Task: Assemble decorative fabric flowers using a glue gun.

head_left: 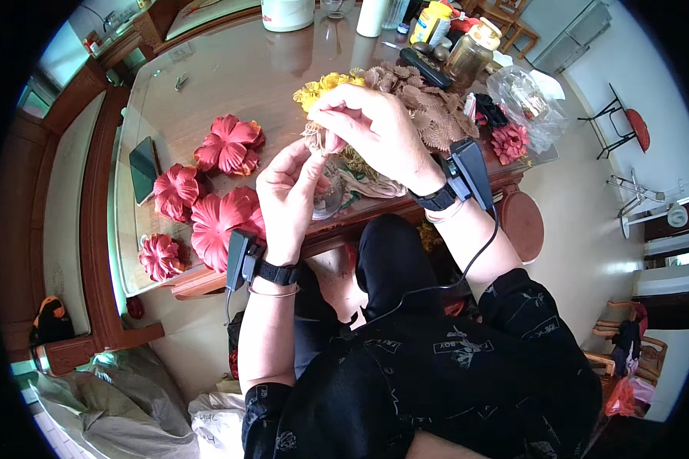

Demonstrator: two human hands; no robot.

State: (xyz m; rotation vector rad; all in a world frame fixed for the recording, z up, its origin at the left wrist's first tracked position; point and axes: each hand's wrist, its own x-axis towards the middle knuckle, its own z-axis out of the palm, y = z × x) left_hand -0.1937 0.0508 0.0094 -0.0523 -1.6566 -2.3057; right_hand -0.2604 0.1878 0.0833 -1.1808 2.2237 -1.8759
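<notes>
Both of my hands are raised over the near edge of the table, pinching a small tan, stringy piece (314, 138) between them. My left hand (285, 199) grips it from below with thumb and fingertips. From above and to the right, my right hand (383, 134) closes its fingertips at its top; part of the piece is hidden. Under the hands stands a clear glass container (328, 200), partly covered, beside a pale crumpled cloth (375, 185). Yellow artificial flowers (323, 90) and a heap of brown pleated petals (440, 118) lie just beyond. Red artificial flowers (228, 145) sit left of my left hand.
A phone (143, 170) lies at the table's left edge. At the back right are a brown lidded jar (473, 55), a yellow bottle (430, 25), a black case (426, 69) and a plastic bag (527, 99). A round stool (520, 227) stands at right.
</notes>
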